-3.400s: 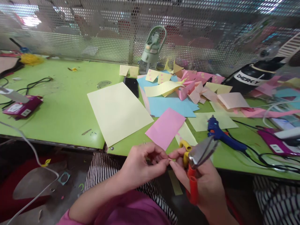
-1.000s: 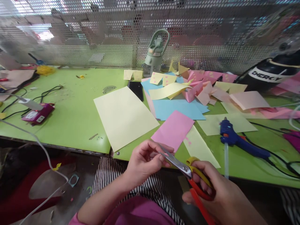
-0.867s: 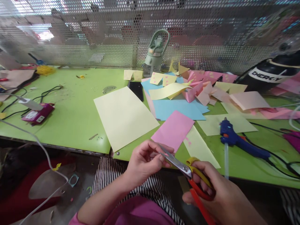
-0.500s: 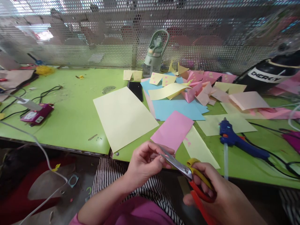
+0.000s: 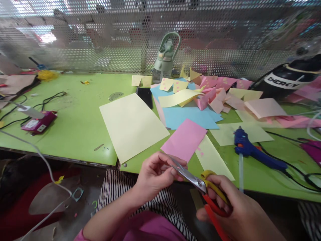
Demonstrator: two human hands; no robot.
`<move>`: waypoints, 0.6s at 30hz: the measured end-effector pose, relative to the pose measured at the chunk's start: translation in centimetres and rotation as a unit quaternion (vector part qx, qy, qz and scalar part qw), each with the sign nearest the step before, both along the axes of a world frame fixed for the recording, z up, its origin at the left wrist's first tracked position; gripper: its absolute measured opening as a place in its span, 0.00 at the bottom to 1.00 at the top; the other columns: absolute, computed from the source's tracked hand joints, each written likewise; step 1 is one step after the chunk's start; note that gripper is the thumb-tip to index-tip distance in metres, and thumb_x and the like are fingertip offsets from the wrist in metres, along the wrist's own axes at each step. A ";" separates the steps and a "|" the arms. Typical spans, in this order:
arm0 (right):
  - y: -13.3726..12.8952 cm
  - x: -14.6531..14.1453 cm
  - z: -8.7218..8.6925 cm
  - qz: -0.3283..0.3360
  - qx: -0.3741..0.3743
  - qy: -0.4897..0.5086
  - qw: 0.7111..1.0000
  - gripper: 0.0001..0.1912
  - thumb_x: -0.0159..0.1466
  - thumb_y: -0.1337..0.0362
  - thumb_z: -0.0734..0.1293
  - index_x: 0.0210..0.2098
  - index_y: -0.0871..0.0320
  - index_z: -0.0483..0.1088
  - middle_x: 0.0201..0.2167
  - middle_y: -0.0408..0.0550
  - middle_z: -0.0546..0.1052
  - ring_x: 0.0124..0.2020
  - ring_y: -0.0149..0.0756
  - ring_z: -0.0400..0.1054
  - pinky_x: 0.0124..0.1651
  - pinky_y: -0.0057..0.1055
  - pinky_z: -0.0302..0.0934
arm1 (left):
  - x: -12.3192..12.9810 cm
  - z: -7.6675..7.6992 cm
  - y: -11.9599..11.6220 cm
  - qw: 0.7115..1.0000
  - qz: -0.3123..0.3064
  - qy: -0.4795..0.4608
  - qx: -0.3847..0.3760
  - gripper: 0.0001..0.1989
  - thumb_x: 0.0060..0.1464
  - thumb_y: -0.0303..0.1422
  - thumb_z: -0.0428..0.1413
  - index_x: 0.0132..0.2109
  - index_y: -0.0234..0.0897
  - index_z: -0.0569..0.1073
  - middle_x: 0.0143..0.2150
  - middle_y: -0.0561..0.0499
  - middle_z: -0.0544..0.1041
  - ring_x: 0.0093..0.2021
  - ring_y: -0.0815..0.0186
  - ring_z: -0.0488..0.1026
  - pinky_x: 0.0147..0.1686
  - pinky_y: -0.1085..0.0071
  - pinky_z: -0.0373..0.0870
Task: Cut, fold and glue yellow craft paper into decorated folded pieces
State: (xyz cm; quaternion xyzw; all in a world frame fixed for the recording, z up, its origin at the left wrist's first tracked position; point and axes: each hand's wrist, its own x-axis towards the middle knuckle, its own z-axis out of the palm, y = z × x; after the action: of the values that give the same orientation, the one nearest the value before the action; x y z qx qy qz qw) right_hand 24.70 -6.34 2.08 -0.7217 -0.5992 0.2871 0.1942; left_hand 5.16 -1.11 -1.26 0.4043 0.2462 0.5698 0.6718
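Observation:
My right hand (image 5: 233,211) grips scissors (image 5: 200,185) with one yellow and one red handle, blades pointing left toward my left hand (image 5: 155,174). The left hand's fingers pinch something very small at the blade tips; it is too small to make out. Both hands are over my lap at the near edge of the green table (image 5: 75,117). Just beyond them lie a pink paper rectangle (image 5: 184,139) and a pale yellow strip (image 5: 213,157) with tiny pink bits on it.
A large pale yellow sheet (image 5: 132,124), a blue sheet (image 5: 188,115) and a heap of pink and yellow paper pieces (image 5: 213,93) cover the table. A blue glue gun (image 5: 250,150) with cord lies right. A green bottle (image 5: 164,57), a black phone (image 5: 145,95) and a perforated metal screen (image 5: 100,40) stand behind.
3.4 s ago the scissors hung from my right hand, blades up, while both hands pinched a tiny piece. Now the blades point at the left fingers; in the last second little has moved.

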 end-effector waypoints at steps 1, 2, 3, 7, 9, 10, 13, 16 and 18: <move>0.0 0.0 0.0 0.000 0.002 0.001 1.000 0.24 0.41 0.59 0.74 0.38 0.47 0.68 0.21 0.36 0.74 0.22 0.35 0.69 0.21 0.29 0.58 | 0.0 0.0 0.0 1.000 0.001 -0.008 0.002 0.14 0.55 0.40 0.64 0.34 0.35 0.70 0.41 0.45 0.82 0.30 0.69 0.79 0.33 0.72 0.80; 0.0 0.0 0.0 -0.001 0.003 0.001 1.000 0.23 0.41 0.59 0.74 0.37 0.47 0.68 0.21 0.36 0.74 0.22 0.35 0.68 0.21 0.29 0.58 | 0.0 0.0 0.0 1.000 0.001 -0.016 0.004 0.14 0.55 0.39 0.65 0.34 0.35 0.71 0.41 0.46 0.82 0.30 0.70 0.79 0.33 0.73 0.79; 0.0 0.0 0.1 -0.002 0.005 0.000 1.000 0.23 0.41 0.59 0.74 0.37 0.47 0.68 0.21 0.36 0.74 0.21 0.35 0.68 0.21 0.29 0.58 | 0.1 0.1 0.0 1.000 0.001 -0.024 0.004 0.13 0.54 0.39 0.65 0.34 0.35 0.71 0.40 0.46 0.82 0.30 0.70 0.79 0.32 0.74 0.79; 0.1 -0.1 0.1 -0.003 0.014 -0.009 1.000 0.23 0.40 0.59 0.75 0.36 0.47 0.68 0.18 0.35 0.71 0.19 0.35 0.67 0.20 0.29 0.57 | 0.2 0.0 0.0 1.000 0.003 -0.027 -0.011 0.14 0.54 0.39 0.65 0.34 0.35 0.71 0.40 0.46 0.82 0.30 0.70 0.78 0.32 0.75 0.79; 0.1 0.0 0.2 -0.003 0.018 -0.013 1.000 0.23 0.40 0.58 0.75 0.36 0.46 0.68 0.16 0.34 0.70 0.17 0.34 0.65 0.19 0.29 0.57 | 0.2 -0.1 0.0 1.000 0.002 -0.026 -0.013 0.14 0.54 0.39 0.65 0.34 0.35 0.71 0.40 0.46 0.82 0.29 0.70 0.78 0.32 0.74 0.79; 0.1 0.0 0.2 -0.004 0.019 -0.013 1.000 0.23 0.41 0.58 0.75 0.37 0.46 0.68 0.16 0.34 0.70 0.16 0.34 0.64 0.19 0.29 0.57 | 0.2 -0.1 0.0 1.000 0.000 -0.028 -0.010 0.14 0.54 0.39 0.65 0.34 0.35 0.71 0.40 0.46 0.82 0.30 0.70 0.78 0.32 0.74 0.79; 0.2 0.0 0.2 -0.002 0.025 -0.013 1.000 0.24 0.41 0.58 0.75 0.37 0.46 0.68 0.17 0.34 0.72 0.16 0.34 0.64 0.19 0.29 0.57 | 0.2 -0.3 0.1 1.000 -0.005 -0.028 -0.003 0.13 0.54 0.39 0.65 0.35 0.36 0.71 0.41 0.46 0.82 0.33 0.68 0.79 0.33 0.73 0.80; 0.2 0.0 0.2 0.000 0.030 -0.023 0.999 0.23 0.41 0.57 0.75 0.37 0.46 0.68 0.17 0.35 0.72 0.15 0.34 0.64 0.19 0.30 0.58 | 0.2 -0.3 0.1 1.000 -0.001 -0.016 -0.006 0.13 0.55 0.40 0.64 0.35 0.36 0.70 0.41 0.46 0.82 0.32 0.68 0.79 0.33 0.72 0.80; 0.2 0.0 0.2 -0.003 0.029 -0.030 0.999 0.23 0.41 0.56 0.75 0.36 0.47 0.68 0.17 0.34 0.71 0.15 0.34 0.65 0.20 0.30 0.58 | 0.2 -0.4 0.2 1.000 -0.003 -0.018 -0.009 0.13 0.55 0.39 0.65 0.35 0.36 0.70 0.41 0.46 0.82 0.31 0.69 0.79 0.33 0.72 0.80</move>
State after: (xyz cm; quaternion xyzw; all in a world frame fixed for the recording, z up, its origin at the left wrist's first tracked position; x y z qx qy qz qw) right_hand 24.66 -6.14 2.28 -0.7262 -0.6103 0.2472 0.1974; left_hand 5.32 -0.96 -1.62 0.3889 0.2379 0.5726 0.6814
